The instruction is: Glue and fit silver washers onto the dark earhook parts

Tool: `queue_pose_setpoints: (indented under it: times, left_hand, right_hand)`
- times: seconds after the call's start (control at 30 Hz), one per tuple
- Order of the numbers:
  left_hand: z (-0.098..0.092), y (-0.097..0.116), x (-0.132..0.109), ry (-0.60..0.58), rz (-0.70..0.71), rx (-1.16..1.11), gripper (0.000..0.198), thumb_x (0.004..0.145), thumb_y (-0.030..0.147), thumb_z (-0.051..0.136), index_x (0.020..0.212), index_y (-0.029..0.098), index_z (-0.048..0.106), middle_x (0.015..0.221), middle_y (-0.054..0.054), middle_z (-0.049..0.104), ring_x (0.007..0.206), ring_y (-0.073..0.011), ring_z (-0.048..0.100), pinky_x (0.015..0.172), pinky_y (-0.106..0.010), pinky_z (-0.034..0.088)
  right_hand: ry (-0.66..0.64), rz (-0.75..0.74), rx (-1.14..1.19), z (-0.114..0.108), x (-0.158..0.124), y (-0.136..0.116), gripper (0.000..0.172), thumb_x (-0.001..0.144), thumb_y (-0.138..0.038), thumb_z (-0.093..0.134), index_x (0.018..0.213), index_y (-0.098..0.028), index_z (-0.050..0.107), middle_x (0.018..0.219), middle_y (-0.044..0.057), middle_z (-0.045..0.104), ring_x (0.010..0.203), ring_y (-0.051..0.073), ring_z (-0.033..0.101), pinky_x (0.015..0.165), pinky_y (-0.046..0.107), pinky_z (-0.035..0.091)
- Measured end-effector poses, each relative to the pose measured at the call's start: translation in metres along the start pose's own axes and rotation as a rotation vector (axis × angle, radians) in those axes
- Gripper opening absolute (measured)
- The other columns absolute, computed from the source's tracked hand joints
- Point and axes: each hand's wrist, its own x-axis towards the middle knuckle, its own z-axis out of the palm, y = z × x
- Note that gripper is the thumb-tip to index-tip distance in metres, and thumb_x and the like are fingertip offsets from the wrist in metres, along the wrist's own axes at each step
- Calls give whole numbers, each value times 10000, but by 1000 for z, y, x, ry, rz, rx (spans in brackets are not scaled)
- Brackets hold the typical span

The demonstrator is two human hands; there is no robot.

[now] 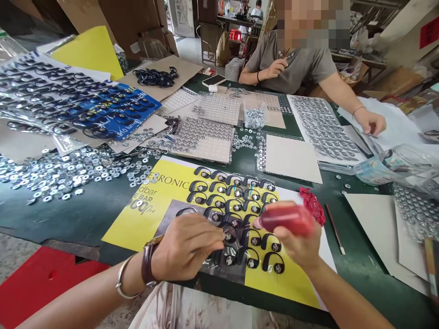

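Green worktop point(85, 210) in a cluttered workshop, cardboard boxes stacked behind. A yellow printed sheet point(137, 224) lay at the near edge, carrying rows of black ear-hook pieces point(236, 201), each with a small metal disc at its round end.

Left hand point(187, 246), with wristwatch and bangle on the wrist, rested on the sheet with fingers curled; thumb and fingertips were pinched together at one ear-hook piece in the lower rows, touching it. Whether anything small was held in the pinch could not be told.

Right hand point(300, 244) was closed around a red bottle point(286, 218), blurred, held tilted with its tip pointing left toward the left fingertips, just above the pieces and near the pinch. A crumpled red cloth point(313, 204) lay just behind the right hand on the sheet's edge; a thin stick point(334, 228) lay to the right of it on the worktop.

Loose metal washers point(58, 171) were scattered over the left of the worktop. Beyond them, a blue sheet point(113, 109) loaded with more ear-hook pieces. At centre, clear trays of discs point(202, 135) and a small bag of washers point(254, 118).

Across the worktop sat another person in a grey shirt point(298, 68); one of that person's hands point(372, 122) lay on white paper, the other was raised to the chest
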Motion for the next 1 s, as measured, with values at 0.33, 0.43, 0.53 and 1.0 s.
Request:
queue_pose_setpoints:
  times: [0.33, 0.43, 0.53, 1.0]
  left_hand:
    - [-1, 13, -26, -98, 267, 258, 188, 881, 157, 582, 1004, 52, 677, 976, -110, 736, 873, -210, 708, 744, -329, 611]
    - [3, 14, -29, -105, 286, 284, 190, 863, 154, 622, 1005, 41, 677, 989, -119, 732, 915, -225, 701, 769, -336, 609]
    - [5, 17, -30, -110, 297, 309, 203, 838, 155, 662, 995, 27, 677, 967, -134, 732, 913, -239, 702, 762, -341, 610]
    - [5, 21, -23, -83, 296, 309, 161, 845, 146, 652, 952, 31, 687, 882, -117, 738, 844, -224, 710, 703, -323, 611]
  right_hand:
    - [95, 256, 109, 44, -26, -1, 139, 822, -323, 682, 884, -201, 657, 700, 26, 720, 575, 188, 698, 575, 290, 606]
    - [90, 181, -18, 48, -33, 10, 146, 806, -332, 694, 871, -204, 666, 816, 51, 736, 638, 197, 712, 629, 308, 610]
    - [50, 147, -37, 48, -35, 15, 191, 809, -336, 691, 945, -206, 656, 851, 62, 737, 695, 213, 722, 645, 320, 612]
    - [54, -184, -284, 51, -25, 5, 176, 803, -257, 689, 939, -165, 625, 811, 69, 732, 636, 185, 703, 544, 278, 566]
